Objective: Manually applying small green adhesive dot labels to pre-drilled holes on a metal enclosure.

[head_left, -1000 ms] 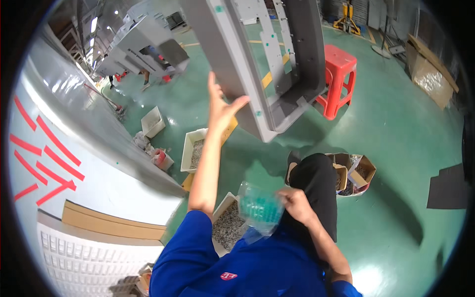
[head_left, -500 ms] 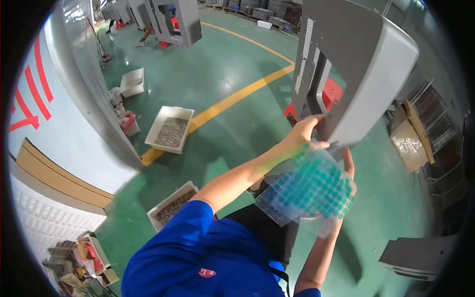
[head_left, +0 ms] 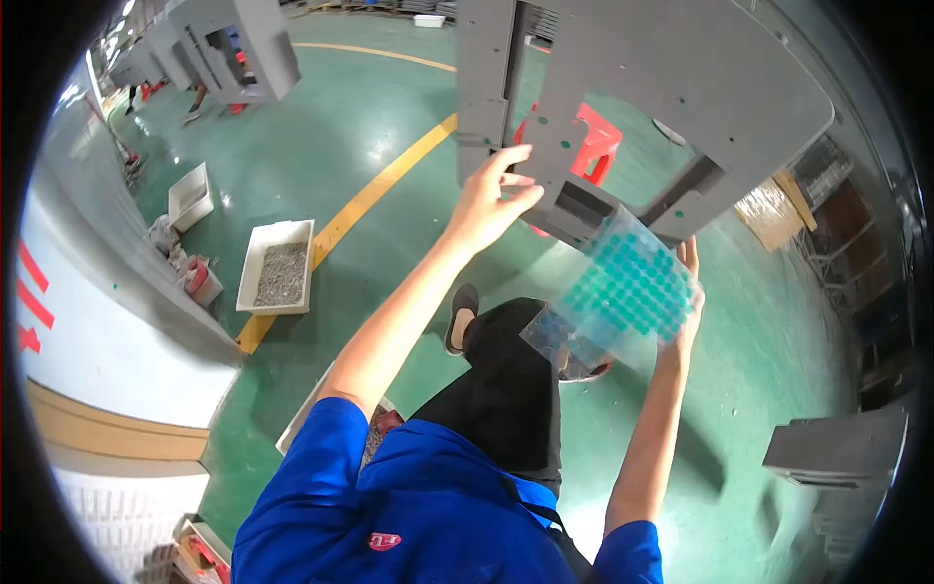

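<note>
The right hand [head_left: 686, 302] is closed on the right-hand edge of a clear dotted sheet [head_left: 637, 277], which lies tilted just below the lower edge of a large grey panel [head_left: 632, 58]. Gripping it by the margin probably leaves the rows of green dots uncovered and easy to reach. A second clear sheet [head_left: 562, 343] sticks out beneath its lower left corner; both seem to be held as one stack. The left hand [head_left: 491, 204] is wide, thumb and fingers parted, in front of the panel's lower left part; nothing shows in it, and I cannot tell whether a fingertip touches the panel. Similar green dots [head_left: 565, 145] sit singly on the grey face.

On the floor, a white bin [head_left: 251, 277] stands against the yellow stripe [head_left: 389, 180], part-filled with small greyish pieces [head_left: 282, 273] too fine to identify. Nearer the floor's left edge, a smaller white bin [head_left: 197, 214] stands beside pale cloths [head_left: 163, 236] and a reddish bucket [head_left: 202, 284]; their contents are unclear. A third bin [head_left: 300, 420], partly hidden by the left arm, holds dark bits, perhaps placed there for easy reach.
</note>
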A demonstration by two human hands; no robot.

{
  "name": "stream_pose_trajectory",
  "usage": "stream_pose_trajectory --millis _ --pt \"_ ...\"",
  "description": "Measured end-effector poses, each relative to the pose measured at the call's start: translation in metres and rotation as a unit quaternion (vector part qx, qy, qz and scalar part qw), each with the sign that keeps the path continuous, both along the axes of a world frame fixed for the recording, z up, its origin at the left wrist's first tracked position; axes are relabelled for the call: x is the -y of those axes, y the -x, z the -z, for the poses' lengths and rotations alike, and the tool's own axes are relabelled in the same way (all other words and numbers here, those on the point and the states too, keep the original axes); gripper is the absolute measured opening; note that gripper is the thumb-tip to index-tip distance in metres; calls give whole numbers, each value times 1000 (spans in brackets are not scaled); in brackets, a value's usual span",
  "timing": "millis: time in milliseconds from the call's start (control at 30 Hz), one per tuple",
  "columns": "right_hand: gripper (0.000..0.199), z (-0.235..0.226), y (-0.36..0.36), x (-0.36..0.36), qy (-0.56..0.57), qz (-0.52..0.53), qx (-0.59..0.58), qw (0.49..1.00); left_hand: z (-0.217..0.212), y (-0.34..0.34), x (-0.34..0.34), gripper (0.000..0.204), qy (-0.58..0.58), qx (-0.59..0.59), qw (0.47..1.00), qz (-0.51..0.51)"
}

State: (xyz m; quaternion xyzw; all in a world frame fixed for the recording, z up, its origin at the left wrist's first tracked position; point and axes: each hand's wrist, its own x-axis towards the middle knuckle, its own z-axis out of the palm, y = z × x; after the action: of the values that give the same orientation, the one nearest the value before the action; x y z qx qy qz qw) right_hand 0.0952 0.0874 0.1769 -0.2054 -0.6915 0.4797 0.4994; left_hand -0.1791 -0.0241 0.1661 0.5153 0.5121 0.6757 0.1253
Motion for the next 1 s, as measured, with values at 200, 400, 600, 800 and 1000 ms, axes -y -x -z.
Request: stream_pose_trajectory --millis 200,400,600,800,1000 --pt "50 -16 -3 13 -29 58 -3 998 -6 -12 10 41 33 0 999 40" --pt "38 11 -11 45 279 1 -80 957 -41 -60 45 56 -7 -41 986 163" --pt "16 26 8 67 341 -156 -7 927 -38 -69 50 19 38 -23 987 156" --pt "18 33 9 82 272 -236 34 932 -31 -72 57 22 125 138 969 164" --pt "15 19 12 85 278 -138 -90 946 -28 -77 64 23 157 94 961 207"
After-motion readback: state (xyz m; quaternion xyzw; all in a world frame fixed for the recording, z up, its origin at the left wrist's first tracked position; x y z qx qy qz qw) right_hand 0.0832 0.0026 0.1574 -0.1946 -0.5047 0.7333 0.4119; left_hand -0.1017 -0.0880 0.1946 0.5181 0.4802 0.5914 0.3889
